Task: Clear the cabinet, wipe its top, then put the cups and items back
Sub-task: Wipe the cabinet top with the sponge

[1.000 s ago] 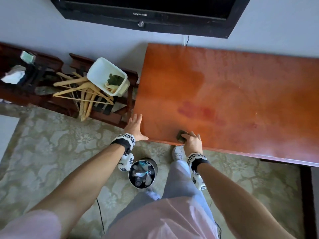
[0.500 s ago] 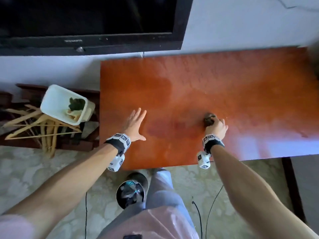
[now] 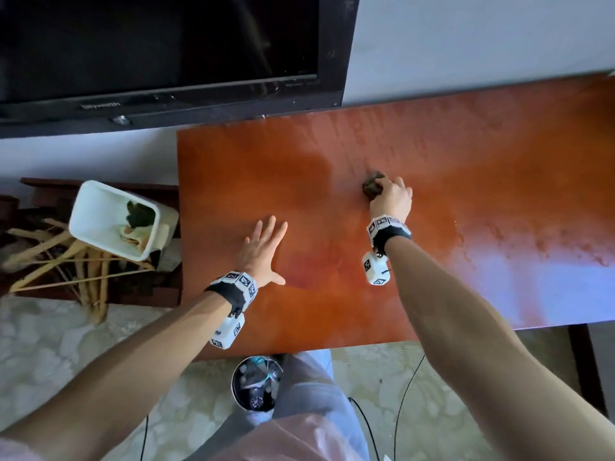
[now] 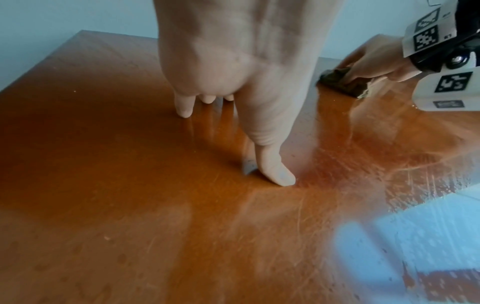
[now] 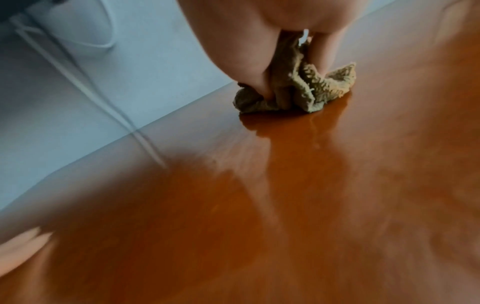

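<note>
- A glossy reddish-brown cabinet top (image 3: 432, 154) stands against a pale wall under a black television (image 3: 159, 54), bare of cups.
- The left hand (image 3: 263, 251) lies flat with fingers spread on the wood, probably to brace the lean.
- The right hand (image 3: 392, 197) has its fingers curled round a bunched olive cloth (image 5: 293, 94), pressing it down toward the back, seemingly mid-wipe.
- Wet streaks show on the wood.
</note>
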Motion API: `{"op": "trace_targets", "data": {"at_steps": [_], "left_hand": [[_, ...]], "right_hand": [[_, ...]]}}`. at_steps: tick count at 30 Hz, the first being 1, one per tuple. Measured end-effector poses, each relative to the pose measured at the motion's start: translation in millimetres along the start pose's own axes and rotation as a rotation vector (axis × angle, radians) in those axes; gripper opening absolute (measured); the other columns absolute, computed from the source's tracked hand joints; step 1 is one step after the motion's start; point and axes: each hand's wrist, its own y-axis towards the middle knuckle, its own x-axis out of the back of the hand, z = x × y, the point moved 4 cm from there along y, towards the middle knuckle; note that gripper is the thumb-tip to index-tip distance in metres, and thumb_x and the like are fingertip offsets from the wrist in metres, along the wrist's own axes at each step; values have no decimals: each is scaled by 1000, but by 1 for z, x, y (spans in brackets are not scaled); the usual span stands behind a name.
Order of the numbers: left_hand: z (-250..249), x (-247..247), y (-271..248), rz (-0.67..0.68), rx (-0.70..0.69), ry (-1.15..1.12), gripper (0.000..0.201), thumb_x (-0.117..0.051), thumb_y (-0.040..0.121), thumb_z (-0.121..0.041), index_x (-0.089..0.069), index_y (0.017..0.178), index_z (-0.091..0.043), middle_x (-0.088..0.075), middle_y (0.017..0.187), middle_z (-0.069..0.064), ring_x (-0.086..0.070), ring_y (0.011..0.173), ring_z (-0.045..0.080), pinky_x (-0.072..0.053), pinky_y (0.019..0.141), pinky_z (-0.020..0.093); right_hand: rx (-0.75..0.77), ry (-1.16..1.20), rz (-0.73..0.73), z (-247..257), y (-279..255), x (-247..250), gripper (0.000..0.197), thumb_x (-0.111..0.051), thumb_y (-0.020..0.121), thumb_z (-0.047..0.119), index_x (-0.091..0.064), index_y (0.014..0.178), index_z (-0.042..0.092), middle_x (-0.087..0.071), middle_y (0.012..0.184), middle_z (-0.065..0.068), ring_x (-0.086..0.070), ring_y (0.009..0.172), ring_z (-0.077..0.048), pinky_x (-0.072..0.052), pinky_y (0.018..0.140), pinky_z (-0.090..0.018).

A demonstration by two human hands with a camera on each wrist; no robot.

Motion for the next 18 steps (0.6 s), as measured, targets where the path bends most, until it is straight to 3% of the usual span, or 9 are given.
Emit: {"op": "trace_targets", "data": {"at_steps": [3,6,8,12,15,18], "left_hand": [[-3,5,-2,11,2,46,146,-95,61,-50,10,162,-34,21,170,-3,9,158,28,-21,125,55],[-11,10,-5,44,20,139,144,-92,66,-52,12,162,-28,21,170,4,8,158,33,-30,122,53],[-19,12,-6,64,32,190,144,-91,68,-51,13,162,-21,21,169,10,6,157,38,-31,121,52],[-33,15,-4,77,53,276,145,-92,68,-50,12,161,-10,15,168,22,-2,155,46,-32,122,48],[-34,12,-1,72,53,300,147,-93,65,-52,10,161,-6,10,167,26,-6,154,49,-29,123,49],[-30,9,1,71,20,302,148,-91,65,-55,11,161,-7,12,167,25,-5,154,48,-38,118,48]], "right_hand": [[162,-18,98,23,-51,-27,50,-52,85,-6,-72,123,20,-60,119,-7,-49,109,-38,-54,83,-46],[204,-55,158,10,-97,-35,53,-49,86,-10,-70,125,19,-58,119,-7,-47,113,-38,-56,81,-48],[107,-51,135,-25,-119,-26,54,-51,86,-9,-69,127,20,-58,120,-6,-46,114,-37,-55,82,-48],[-264,31,-82,-128,-130,15,55,-47,86,-9,-70,127,20,-57,122,-6,-46,110,-37,-51,75,-41],[-454,71,-169,-180,-105,44,59,-44,85,-9,-68,130,20,-55,125,-11,-46,113,-39,-44,78,-39],[-543,77,-214,-194,-68,64,58,-43,86,-6,-67,132,21,-54,129,-12,-47,117,-40,-43,86,-39]]}}
